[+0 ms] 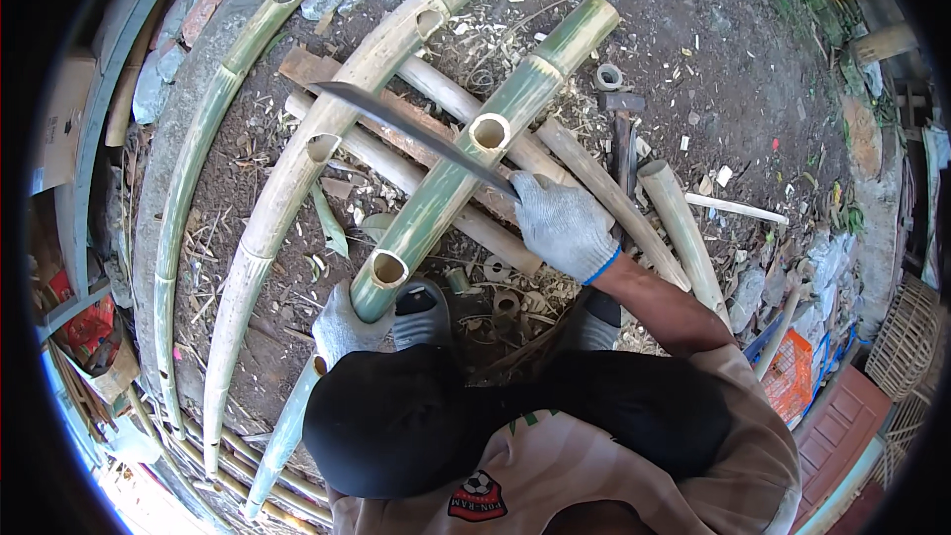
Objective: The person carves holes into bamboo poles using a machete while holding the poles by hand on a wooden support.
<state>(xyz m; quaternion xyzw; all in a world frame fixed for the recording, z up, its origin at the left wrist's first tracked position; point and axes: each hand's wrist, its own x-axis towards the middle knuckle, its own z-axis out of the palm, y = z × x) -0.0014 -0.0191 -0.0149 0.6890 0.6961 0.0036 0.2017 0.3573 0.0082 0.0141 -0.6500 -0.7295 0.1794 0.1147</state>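
My right hand (563, 226), in a pale grey glove with a blue cuff, is closed round the grip of a long-bladed machete (411, 134). The grip is covered by the fingers. Its dark blade points up and left, passing above a green bamboo pole (441, 200). The pole slants from upper right to lower left and has round holes cut in its upper side. My left hand (347, 325), gloved too, is wrapped round the pole below the lowest large hole; most of its fingers are hidden. Beyond my left hand, the pole's lower part (282, 441) runs on beside my leg.
Two long, holed bamboo poles (260, 223) (198, 154) lie to the left. Wooden pieces (396, 160) lie crosswise under the worked pole. A hammer (622, 104), a ring-shaped piece (608, 77) and cut poles (684, 233) lie right. Wood chips cover the dirt. My sandalled feet (421, 317) are close by.
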